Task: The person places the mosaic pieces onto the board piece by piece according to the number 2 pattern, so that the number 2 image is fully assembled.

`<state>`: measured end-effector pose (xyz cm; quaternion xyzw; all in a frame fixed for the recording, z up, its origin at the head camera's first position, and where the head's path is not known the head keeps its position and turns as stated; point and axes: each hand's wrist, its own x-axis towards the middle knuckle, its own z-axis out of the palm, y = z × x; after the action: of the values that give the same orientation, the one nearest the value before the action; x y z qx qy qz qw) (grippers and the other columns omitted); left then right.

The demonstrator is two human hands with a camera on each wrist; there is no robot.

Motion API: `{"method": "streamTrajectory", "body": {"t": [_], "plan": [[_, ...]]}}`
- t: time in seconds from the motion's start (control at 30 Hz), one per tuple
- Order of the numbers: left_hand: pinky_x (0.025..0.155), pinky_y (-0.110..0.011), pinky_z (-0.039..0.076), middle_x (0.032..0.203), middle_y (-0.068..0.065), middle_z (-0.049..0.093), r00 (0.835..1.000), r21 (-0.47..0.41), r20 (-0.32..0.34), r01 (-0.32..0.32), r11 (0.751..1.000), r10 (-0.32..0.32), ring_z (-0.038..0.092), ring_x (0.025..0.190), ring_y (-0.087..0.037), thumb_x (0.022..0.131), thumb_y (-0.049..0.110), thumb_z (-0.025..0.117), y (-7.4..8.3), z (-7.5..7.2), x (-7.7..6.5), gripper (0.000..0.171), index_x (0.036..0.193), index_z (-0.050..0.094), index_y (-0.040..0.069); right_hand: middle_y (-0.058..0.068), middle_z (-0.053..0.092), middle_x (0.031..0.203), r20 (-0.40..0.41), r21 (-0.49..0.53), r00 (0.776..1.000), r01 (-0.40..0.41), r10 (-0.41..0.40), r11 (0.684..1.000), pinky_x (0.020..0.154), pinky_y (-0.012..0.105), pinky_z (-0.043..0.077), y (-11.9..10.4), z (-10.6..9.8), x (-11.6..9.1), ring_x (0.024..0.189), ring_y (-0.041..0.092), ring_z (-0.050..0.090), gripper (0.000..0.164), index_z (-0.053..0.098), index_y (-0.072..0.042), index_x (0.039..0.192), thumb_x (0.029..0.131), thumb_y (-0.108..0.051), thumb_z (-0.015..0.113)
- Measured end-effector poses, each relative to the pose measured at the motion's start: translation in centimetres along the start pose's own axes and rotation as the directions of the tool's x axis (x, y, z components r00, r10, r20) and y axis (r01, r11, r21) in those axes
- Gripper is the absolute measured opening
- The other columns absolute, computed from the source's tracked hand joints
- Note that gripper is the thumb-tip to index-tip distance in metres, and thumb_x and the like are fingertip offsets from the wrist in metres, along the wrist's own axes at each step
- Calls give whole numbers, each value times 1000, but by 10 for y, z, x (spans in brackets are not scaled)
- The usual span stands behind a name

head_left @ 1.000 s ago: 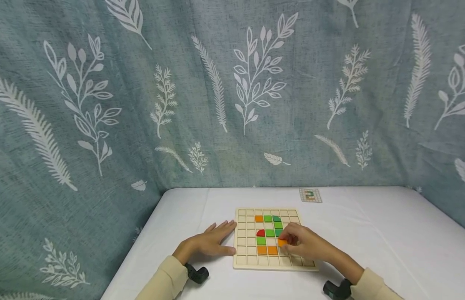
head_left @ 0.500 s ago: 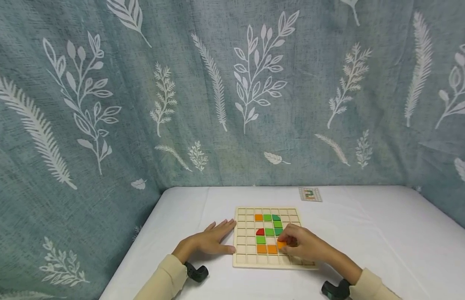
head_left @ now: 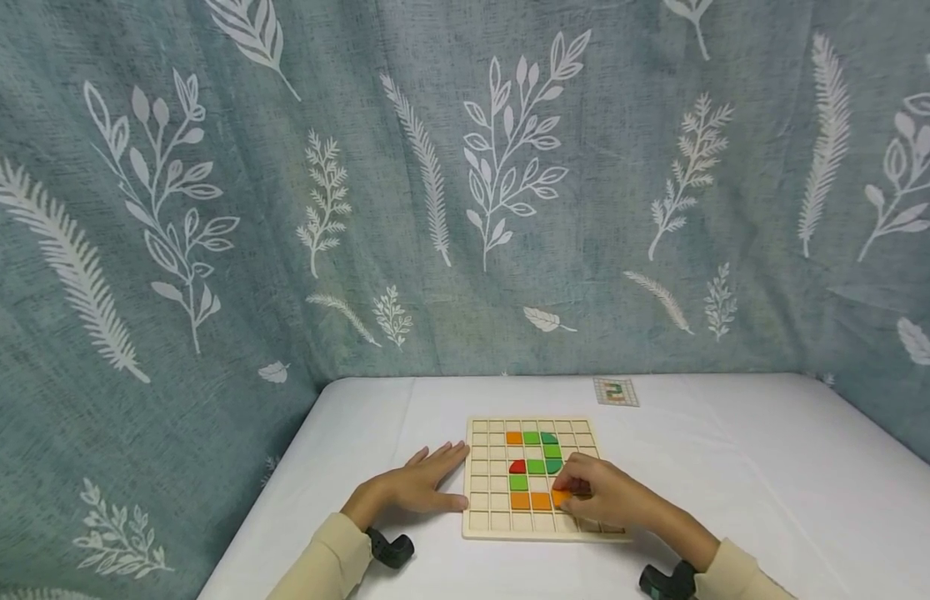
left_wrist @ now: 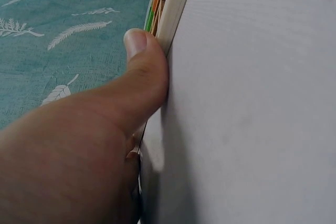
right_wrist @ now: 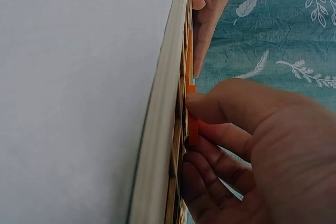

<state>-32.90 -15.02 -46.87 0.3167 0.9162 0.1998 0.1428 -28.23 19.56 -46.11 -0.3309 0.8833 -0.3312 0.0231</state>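
Observation:
In the head view, my right hand (head_left: 603,492) pinches an orange square tile (head_left: 560,497) between thumb and fingers, at the right end of a row of orange tiles (head_left: 529,501) on the wooden grid board (head_left: 480,501). The right wrist view shows that orange tile (right_wrist: 192,129) standing a little proud of the board's surface; its lower edge is partly hidden. My left hand (head_left: 420,487) lies on the table with fingers spread, thumb and fingertips against the board's left edge. Its thumb meets the board's side in the left wrist view.
Green tiles (head_left: 536,467), a red rounded tile (head_left: 517,467) and dark green rounded tiles (head_left: 553,466) sit in the grid. Behind the board lies a small pattern card (head_left: 617,392) on the white tablecloth (head_left: 720,467). A leaf-print curtain (head_left: 435,333) borders the table.
My right hand has brought the orange tile slightly nearer to me, into line with the two orange tiles on its left. The left hand keeps its place at the board's edge.

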Motion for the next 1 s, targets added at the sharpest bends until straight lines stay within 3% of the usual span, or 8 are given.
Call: {"method": "streamTrajectory", "body": {"t": [0.33, 0.73, 1.0], "plan": [[127, -53, 3, 169, -2, 15, 1000, 3, 1, -3, 1000, 3, 10, 157, -23, 93, 62, 58, -1, -1, 1, 94, 162, 16, 14, -4, 61, 95, 3, -18, 1000, 9, -9, 1000, 69, 20, 48, 1, -1, 1, 80, 3, 50, 11, 71, -15, 99, 89, -16, 75], [127, -53, 3, 169, -3, 15, 1000, -5, 9, -4, 1000, 4, 10, 158, -24, 93, 61, 59, -1, 2, 2, 95, 162, 16, 13, -1, 60, 98, 29, 52, 998, -63, 61, 997, 74, 21, 50, -1, 0, -2, 85, 5, 52, 13, 72, -14, 100, 90, -21, 76], [127, -54, 3, 169, -3, 15, 1000, -1, 3, -10, 1000, 10, 10, 157, -25, 93, 60, 59, 0, 1, 1, 94, 161, 16, 12, 2, 60, 98, 30, 57, 997, -73, 72, 996, 69, 20, 44, -5, -2, -2, 81, 7, 47, 17, 73, -11, 103, 89, -19, 76]]}}
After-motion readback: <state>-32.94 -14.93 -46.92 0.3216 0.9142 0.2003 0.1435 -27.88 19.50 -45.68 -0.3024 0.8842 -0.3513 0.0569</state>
